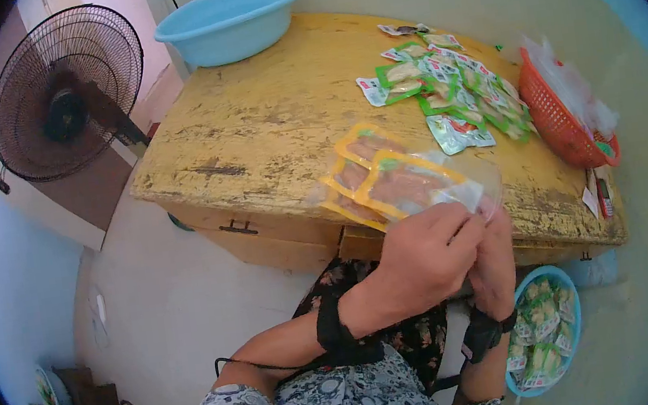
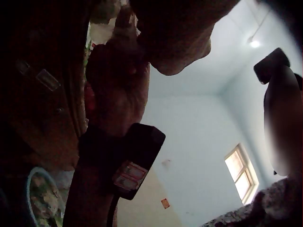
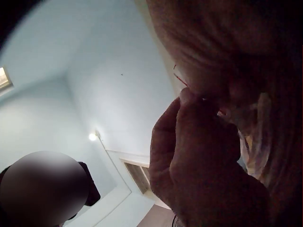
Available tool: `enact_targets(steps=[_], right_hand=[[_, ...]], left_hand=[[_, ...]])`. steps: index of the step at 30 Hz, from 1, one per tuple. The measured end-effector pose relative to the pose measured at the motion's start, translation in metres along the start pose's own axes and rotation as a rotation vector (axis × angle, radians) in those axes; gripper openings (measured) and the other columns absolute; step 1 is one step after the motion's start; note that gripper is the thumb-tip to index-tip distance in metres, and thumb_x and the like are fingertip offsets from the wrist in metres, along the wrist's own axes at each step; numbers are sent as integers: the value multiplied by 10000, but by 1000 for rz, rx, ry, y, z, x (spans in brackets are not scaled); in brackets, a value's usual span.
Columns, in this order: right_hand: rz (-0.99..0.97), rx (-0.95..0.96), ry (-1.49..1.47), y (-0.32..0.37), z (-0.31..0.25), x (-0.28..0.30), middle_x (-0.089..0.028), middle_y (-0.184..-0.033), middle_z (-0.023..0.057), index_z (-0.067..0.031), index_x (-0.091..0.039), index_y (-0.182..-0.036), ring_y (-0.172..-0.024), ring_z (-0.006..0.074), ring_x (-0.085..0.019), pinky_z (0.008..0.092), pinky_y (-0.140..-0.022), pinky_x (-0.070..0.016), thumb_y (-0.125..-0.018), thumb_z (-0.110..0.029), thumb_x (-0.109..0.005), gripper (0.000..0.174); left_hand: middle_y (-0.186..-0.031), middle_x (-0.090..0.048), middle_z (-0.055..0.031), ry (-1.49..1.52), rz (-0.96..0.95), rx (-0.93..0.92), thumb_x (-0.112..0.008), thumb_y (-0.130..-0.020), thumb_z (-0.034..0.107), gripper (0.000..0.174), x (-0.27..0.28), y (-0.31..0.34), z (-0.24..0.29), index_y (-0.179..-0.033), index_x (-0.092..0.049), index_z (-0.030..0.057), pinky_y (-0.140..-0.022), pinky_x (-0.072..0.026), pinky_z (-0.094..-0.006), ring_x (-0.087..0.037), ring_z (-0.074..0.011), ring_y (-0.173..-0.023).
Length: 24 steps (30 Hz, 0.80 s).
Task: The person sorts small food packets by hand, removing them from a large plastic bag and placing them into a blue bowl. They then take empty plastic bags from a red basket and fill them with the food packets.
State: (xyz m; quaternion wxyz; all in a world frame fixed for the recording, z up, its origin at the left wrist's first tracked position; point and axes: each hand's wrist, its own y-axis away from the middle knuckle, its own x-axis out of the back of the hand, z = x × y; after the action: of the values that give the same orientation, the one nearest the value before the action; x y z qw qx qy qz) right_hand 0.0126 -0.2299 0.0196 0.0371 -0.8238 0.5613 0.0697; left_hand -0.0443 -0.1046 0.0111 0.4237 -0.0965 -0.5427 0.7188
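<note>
Several flat yellow-edged packets (image 1: 403,185) with brownish contents fan out over the front edge of the yellow table, with clear plastic film around their right end. At that end both hands meet. My left hand (image 1: 431,250) has curled fingers and pinches the near right corner of the packets. My right hand (image 1: 493,250) is close against it and grips the clear film on the far side, partly hidden behind the left hand. In the right wrist view, the left hand (image 3: 203,156) shows bent fingers, with a thin red strand (image 3: 180,80) near the fingertips.
Green-and-white packets (image 1: 455,85) lie piled at the table's back right. Beside them stands a red basket (image 1: 552,114) with clear plastic bags. A blue basin (image 1: 229,24) is at the back left; another blue basin (image 1: 575,333) below holds packets. A fan (image 1: 64,97) stands left.
</note>
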Motion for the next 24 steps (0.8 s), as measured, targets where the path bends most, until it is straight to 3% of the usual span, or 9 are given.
enact_targets(steps=[2,5,9,11,14,18,20,21,24], right_hand=[[6,57,-14,1,-2,-17,-695,-975,44,-26,-657,-1173,-887,122,-654,292,-770,-542,-1007,-110,-563,208],[-119,-9,-75,-6,2,-12,-693,-963,50,-26,-660,-1181,-958,143,-644,338,-852,-533,-1030,-123,-536,218],[-82,60,241,-11,1,1,-691,-942,37,-26,-665,-1181,-726,89,-609,259,-627,-497,-1012,-195,-617,244],[-14,-61,269,-8,-6,13,-691,-902,28,-22,-667,-1178,-592,55,-553,219,-500,-434,-987,-221,-673,276],[73,35,243,-7,1,12,-694,-830,21,-15,-667,-1178,-468,14,-442,191,-393,-298,-926,-207,-749,327],[56,74,371,-8,5,3,-714,-857,41,2,-661,-1149,-608,68,-589,220,-531,-463,-891,-158,-769,321],[42,176,417,-19,16,-3,-726,-902,55,10,-662,-1122,-705,100,-652,247,-633,-534,-878,-151,-777,314],[14,84,282,-18,10,-12,-730,-936,65,25,-670,-1084,-833,135,-684,288,-765,-562,-881,-128,-771,274],[4,280,343,-29,17,-15,-729,-926,68,16,-679,-1070,-826,132,-680,281,-747,-559,-899,-104,-749,220]], left_hand=[[-848,-601,-100,1,18,-10,-724,-779,39,292,2,-2,-1,-1069,-688,27,-571,-513,-377,-640,-279,-708],[-880,-620,-106,26,18,2,-739,-794,63,303,7,-2,-4,-1090,-690,21,-617,-527,-389,-651,-293,-743],[-1032,-674,-123,-63,-38,-20,-808,-801,190,433,35,3,-16,-1168,-673,5,-829,-544,-448,-665,-341,-937],[-1229,-637,-155,-159,-44,25,-849,-774,287,645,58,5,-28,-1305,-606,14,-983,-489,-487,-603,-383,-1147],[-1465,-512,-188,-283,-164,107,-890,-731,388,946,87,8,-47,-1488,-450,31,-1143,-391,-512,-451,-415,-1388],[-1587,-383,-208,-245,-359,166,-893,-723,426,1126,102,12,-66,-1596,-294,41,-1213,-314,-520,-298,-431,-1511],[-1580,-396,-211,-169,-348,191,-893,-726,417,1114,92,20,-76,-1590,-302,34,-1214,-309,-520,-304,-429,-1508],[-1576,-402,-212,-134,-343,201,-892,-728,413,1109,89,23,-80,-1588,-307,30,-1214,-306,-520,-307,-427,-1507],[-1574,-409,-218,-235,-381,179,-851,-785,412,1033,85,20,-84,-1584,-318,32,-1211,-311,-512,-320,-419,-1503]])
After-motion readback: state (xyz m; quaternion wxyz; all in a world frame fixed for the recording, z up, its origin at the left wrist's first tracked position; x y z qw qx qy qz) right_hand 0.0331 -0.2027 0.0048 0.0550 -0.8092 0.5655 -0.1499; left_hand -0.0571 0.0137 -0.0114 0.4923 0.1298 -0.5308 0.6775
